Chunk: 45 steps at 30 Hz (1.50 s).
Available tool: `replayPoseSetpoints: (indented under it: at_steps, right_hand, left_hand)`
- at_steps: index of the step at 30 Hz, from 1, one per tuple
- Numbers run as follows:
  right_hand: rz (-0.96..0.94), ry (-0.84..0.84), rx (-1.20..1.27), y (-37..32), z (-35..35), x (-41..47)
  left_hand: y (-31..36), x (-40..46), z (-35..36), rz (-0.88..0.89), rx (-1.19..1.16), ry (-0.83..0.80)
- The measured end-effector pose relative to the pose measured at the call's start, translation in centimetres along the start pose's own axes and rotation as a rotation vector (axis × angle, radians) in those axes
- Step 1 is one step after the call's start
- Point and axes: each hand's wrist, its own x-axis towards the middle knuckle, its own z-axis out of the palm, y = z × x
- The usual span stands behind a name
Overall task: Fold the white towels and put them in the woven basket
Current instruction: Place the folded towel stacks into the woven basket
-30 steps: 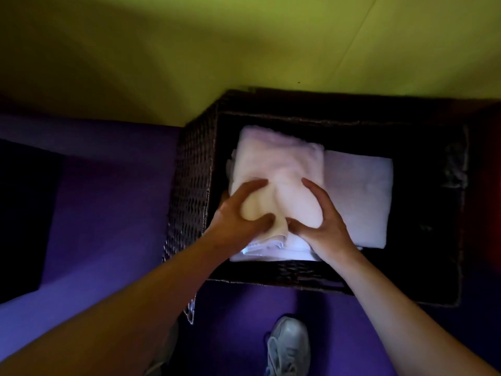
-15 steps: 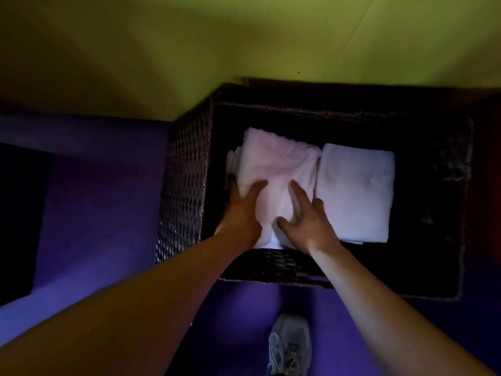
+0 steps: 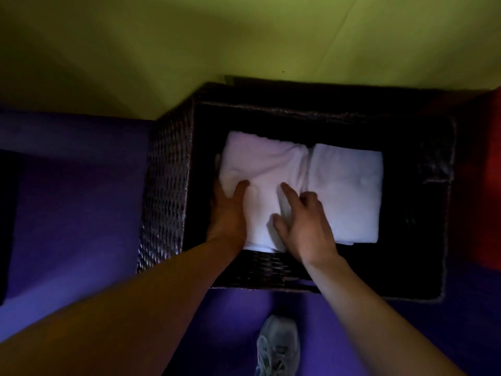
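Basket: dark woven basket (image 3: 165, 191), rectangular, open at the top, standing on a purple floor (image 3: 73, 207) against a yellow-green wall (image 3: 244, 44).
Left towel: folded white towel (image 3: 263, 169) lying inside the basket, in its left half, top face slightly creased. A lower layer of white cloth shows at its near edge.
Right towel: second folded white towel (image 3: 349, 191) lying flat inside the basket, just beside the left towel; their inner edges touch along a seam.
Left hand: left hand (image 3: 227, 210) reaches in at the left edge of the left towel. The thumb lies on the top face; the other fingers go down the towel's left side, between towel and basket wall, and are mostly hidden. Whether they curl under the towel cannot be determined.
Right hand: right hand (image 3: 303, 226) rests on the near right part of the left towel, palm down. The index finger is extended and touches the cloth, the thumb is spread toward the left, and the remaining fingers are loosely bent. It grips nothing.
Basket, right part: dark interior, contents not discernible.
Foreground: a grey laced shoe (image 3: 278, 346) on the purple floor, in front of the basket's near wall.
Right margin: a red surface (image 3: 485, 185) beside the basket.
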Motion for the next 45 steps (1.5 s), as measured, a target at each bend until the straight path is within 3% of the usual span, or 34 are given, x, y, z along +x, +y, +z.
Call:
replayPoseSetpoints:
  at_steps: [3,4,6,8,11,13,17,21,24,26,29,30,38,45]
  right_hand:
    - [-0.075,0.277,-0.184,1.0,-0.9,-0.3]
    - [-0.049,0.241,-0.234,1.7,-1.1,-0.1]
    - [0.056,-0.03,-0.29,3.2,-1.3,0.5]
    - [0.123,-0.229,-0.313,4.3,-1.2,1.2]
    - [0.127,-0.232,-0.31,4.4,-1.2,1.5]
    - [0.124,-0.188,-0.264,4.0,-1.2,1.0]
    - [0.052,0.057,-0.109,1.2,-1.7,-0.7]
    - [-0.014,0.122,-0.052,-3.8,-2.6,-2.1]
    - [-0.058,0.181,0.024,-8.1,-3.0,-3.7]
    - [-0.079,0.188,0.071,-10.6,-2.9,-4.7]
    - [-0.095,0.223,0.124,-13.5,-2.7,-5.9]
    - [-0.099,0.252,0.133,-14.3,-2.5,-6.2]
    - [-0.188,0.286,0.084,-19.6,1.1,-10.8]
    - [-0.474,0.29,0.068,-22.9,6.4,-16.1]
  left_hand:
    - [1.9,-1.8,-0.1,0.201,0.516,0.106]
    - [1.8,-1.9,0.1,0.292,0.614,0.065]
    - [0.5,-1.3,0.6,0.335,0.713,-0.08]
    - [-1.4,-0.3,0.4,0.286,0.72,-0.157]
    - [-2.7,0.0,0.0,0.282,0.674,-0.157]
    - [-2.2,-0.2,-0.2,0.277,0.697,-0.161]
    - [0.1,-1.5,-1.9,0.258,0.702,-0.161]
    - [0.7,-5.0,-5.7,0.438,0.721,0.073]
    - [-0.9,-8.2,-8.6,0.536,0.604,0.284]
    - [-2.1,-10.1,-10.0,0.407,0.531,0.337]
    - [-4.3,-11.9,-11.2,0.022,0.276,0.218]
    - [-5.3,-12.1,-11.3,-0.033,0.244,0.181]
    - [-11.3,-14.4,-12.9,0.097,0.264,0.051]
    - [-18.5,-17.5,-12.8,0.012,0.285,0.05]
